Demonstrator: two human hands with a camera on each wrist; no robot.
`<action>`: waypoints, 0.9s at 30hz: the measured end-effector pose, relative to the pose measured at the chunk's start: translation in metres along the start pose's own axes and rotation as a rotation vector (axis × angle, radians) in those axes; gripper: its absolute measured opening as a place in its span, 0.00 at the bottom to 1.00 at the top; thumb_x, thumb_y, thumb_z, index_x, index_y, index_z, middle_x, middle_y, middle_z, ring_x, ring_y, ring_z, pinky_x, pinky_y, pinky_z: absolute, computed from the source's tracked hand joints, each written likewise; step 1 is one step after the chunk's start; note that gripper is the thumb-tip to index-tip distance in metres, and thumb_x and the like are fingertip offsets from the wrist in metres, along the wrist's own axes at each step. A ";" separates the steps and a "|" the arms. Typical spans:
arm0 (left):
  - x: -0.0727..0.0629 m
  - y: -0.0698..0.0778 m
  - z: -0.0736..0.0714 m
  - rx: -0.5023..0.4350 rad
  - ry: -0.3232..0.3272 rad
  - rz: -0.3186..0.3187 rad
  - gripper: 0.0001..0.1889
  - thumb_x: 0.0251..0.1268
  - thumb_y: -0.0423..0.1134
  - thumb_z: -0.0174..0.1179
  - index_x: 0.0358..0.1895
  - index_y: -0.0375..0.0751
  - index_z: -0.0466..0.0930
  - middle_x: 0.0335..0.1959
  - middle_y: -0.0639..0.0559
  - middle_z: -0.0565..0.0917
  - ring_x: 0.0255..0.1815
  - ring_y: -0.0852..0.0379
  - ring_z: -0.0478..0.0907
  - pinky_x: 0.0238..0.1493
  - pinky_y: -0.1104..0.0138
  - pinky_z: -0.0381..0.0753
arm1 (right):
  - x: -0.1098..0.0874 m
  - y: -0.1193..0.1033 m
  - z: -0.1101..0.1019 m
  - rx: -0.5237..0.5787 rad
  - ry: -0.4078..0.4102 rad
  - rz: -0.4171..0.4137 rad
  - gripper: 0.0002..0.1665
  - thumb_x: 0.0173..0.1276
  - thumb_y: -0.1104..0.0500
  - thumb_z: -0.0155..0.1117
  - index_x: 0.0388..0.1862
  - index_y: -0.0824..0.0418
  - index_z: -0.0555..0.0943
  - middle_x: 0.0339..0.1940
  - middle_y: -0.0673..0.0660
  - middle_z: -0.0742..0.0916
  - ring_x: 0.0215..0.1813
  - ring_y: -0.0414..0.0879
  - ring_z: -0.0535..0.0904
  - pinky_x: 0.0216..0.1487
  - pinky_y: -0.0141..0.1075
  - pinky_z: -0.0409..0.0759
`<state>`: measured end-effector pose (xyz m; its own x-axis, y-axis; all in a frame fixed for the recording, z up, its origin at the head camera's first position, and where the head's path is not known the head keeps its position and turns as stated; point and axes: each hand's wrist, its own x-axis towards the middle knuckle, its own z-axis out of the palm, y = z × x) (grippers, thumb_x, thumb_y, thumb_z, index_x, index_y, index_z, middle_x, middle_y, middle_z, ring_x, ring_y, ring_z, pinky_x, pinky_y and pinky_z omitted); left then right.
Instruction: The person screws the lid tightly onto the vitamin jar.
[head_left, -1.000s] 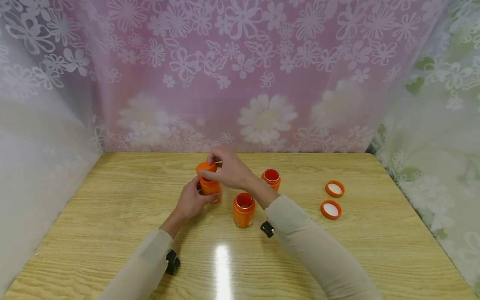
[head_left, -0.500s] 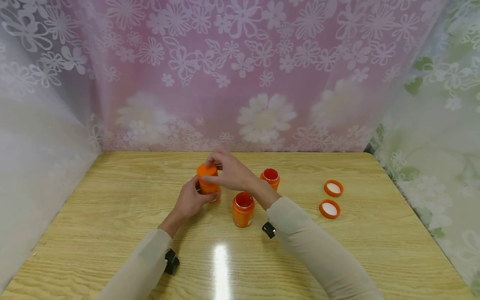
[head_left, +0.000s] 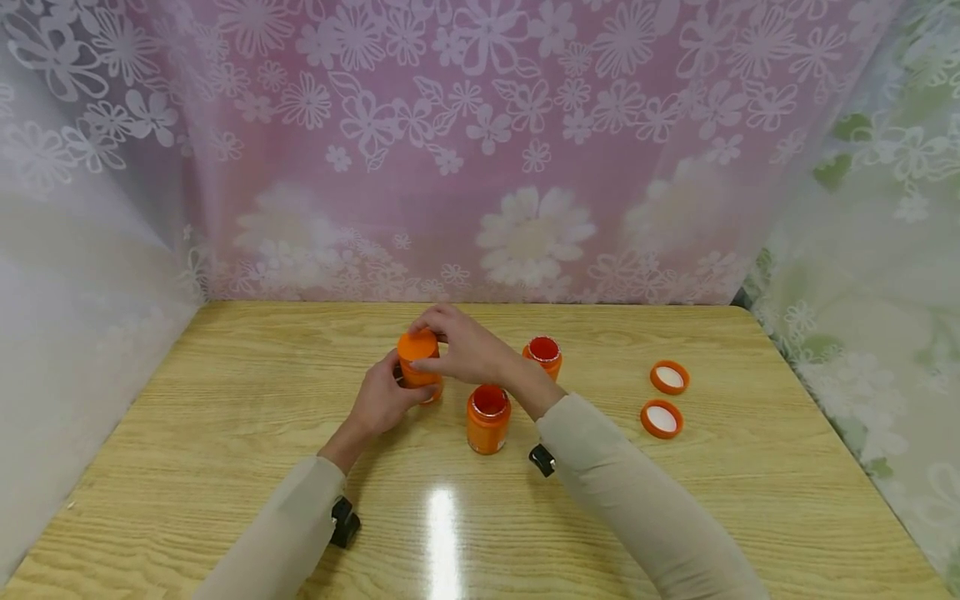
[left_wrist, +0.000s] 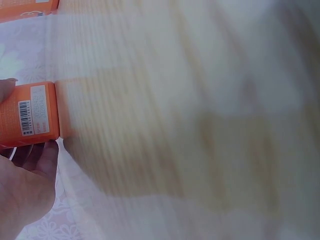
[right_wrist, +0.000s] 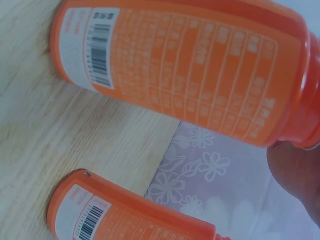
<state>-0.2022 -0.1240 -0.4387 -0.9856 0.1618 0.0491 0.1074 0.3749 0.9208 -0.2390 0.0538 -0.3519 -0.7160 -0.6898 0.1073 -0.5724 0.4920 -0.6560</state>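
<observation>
In the head view an orange jar [head_left: 422, 380] stands on the table, left of centre. My left hand [head_left: 381, 400] grips its body from the left, thumb in front. Over the jar's mouth sits an orange lid [head_left: 417, 346], nearly level, and my right hand [head_left: 468, 348] holds it by the edge with thumb and fingers. The left wrist view shows the gripped jar's barcode label [left_wrist: 33, 111], with fingers [left_wrist: 47, 157] bent beneath. Part of a hand [right_wrist: 295, 172] shows at the right edge of the right wrist view.
Two more orange jars, both uncapped, stand nearby: a front jar [head_left: 487, 427] and a back jar [head_left: 550, 367] partly behind my right forearm. On the right, two orange lids lie liner up, a far lid [head_left: 670, 377] and a near lid [head_left: 662, 418]. Flowered curtains [head_left: 525, 167] border the table.
The lid, tilted above the jar's mouth a second ago, has come down flatter onto it in my right hand. My left hand keeps its grip on the jar.
</observation>
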 end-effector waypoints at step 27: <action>-0.001 0.000 0.000 0.018 0.006 0.011 0.27 0.57 0.40 0.70 0.59 0.40 0.71 0.51 0.47 0.79 0.48 0.52 0.78 0.50 0.59 0.78 | 0.024 -0.040 -0.026 -0.330 -0.356 -0.084 0.22 0.67 0.60 0.62 0.61 0.57 0.76 0.62 0.51 0.76 0.61 0.44 0.69 0.59 0.32 0.68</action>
<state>-0.2011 -0.1246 -0.4391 -0.9851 0.1608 0.0615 0.1206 0.3896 0.9131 -0.2437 0.0317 -0.3041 -0.5141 -0.8445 -0.1499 -0.7593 0.5294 -0.3784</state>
